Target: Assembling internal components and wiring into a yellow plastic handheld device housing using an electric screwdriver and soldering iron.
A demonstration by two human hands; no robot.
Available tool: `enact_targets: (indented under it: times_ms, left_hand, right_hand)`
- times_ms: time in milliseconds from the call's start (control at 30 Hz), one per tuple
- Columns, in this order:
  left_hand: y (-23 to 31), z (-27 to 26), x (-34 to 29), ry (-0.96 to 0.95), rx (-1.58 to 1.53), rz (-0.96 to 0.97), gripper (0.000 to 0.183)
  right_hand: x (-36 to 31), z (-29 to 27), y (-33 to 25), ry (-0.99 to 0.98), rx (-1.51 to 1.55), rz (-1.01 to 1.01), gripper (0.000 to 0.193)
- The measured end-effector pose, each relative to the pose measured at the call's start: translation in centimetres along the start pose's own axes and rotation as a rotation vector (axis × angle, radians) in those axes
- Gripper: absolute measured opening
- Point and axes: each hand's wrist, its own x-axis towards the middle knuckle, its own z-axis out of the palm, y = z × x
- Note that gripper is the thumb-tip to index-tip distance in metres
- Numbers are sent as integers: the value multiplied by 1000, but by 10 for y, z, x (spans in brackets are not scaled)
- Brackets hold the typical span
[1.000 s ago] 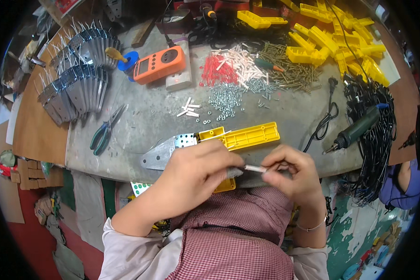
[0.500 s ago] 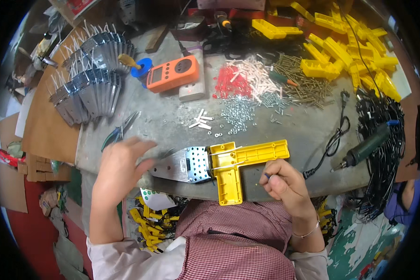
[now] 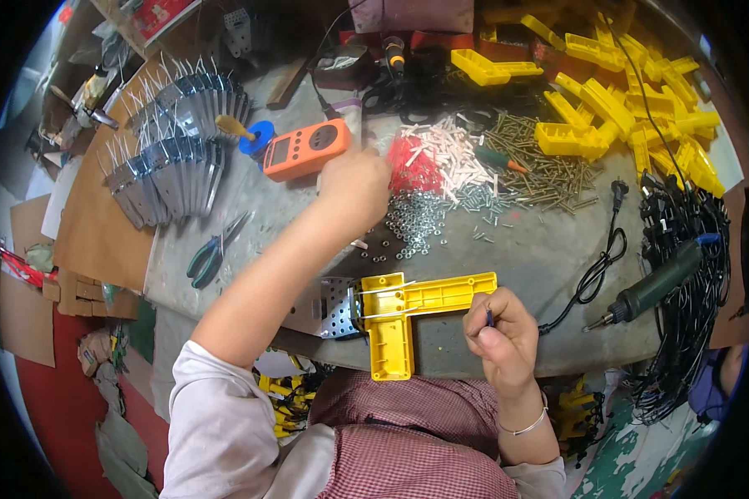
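Apparently for control, the right hand (image 3: 503,338) pinched a small dark piece (image 3: 489,318); just left of it the yellow casing (image 3: 389,343) lay open-faced, likely for access; whether the left hand (image 3: 356,185), beside an orange meter (image 3: 307,150), held anything, I couldn't tell

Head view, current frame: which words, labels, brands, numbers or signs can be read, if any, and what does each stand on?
None is clear enough to quote.
Orange device: any markings around its screen and buttons are too small to read.
Red sheet, upper left: any print is too blurred to read.
Yellow casing: no lettering can be made out.
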Motion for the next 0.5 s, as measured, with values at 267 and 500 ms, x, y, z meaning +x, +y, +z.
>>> enact_targets:
  times_ms: [267,500]
  left_hand:
    - [7,-43,-46,-162,-611,-97,10]
    - [42,-58,-100,-182,-1494,-35,17]
  right_hand:
    - [-2,4,-7,52,-181,20,22]
    - [20,31,-22,116,-236,35,18]
